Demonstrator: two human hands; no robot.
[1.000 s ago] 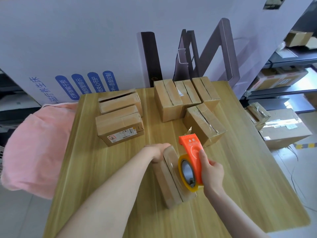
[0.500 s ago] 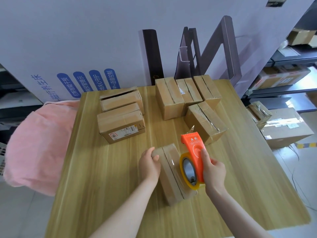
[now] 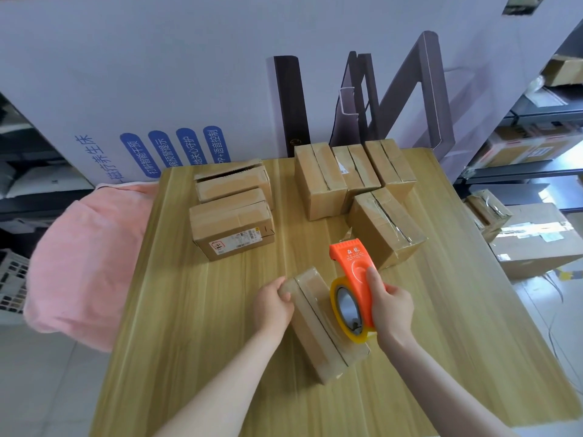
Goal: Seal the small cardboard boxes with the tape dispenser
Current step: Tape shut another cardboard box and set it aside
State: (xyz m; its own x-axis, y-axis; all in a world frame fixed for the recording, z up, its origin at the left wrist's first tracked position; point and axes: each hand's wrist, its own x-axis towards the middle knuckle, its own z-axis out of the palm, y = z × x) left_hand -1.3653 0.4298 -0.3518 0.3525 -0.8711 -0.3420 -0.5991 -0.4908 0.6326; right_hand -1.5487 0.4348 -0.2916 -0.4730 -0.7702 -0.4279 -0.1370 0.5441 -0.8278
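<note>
The small box (image 3: 318,323) lies on the table (image 3: 195,326), near its middle, with the left hand (image 3: 273,305) gripping its far corner. The right hand (image 3: 391,307) clasps the orange tape dispenser (image 3: 353,279), whose roll hides the box's right edge. Behind, other boxes (image 3: 318,181) crowd the far side; bare wood lies left.

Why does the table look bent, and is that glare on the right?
Head view: the wide-angle lens bows the table edges and slants the shelves; strong light glares off the floor carton at right; the tape dispenser and the box beneath it look sharp.
</note>
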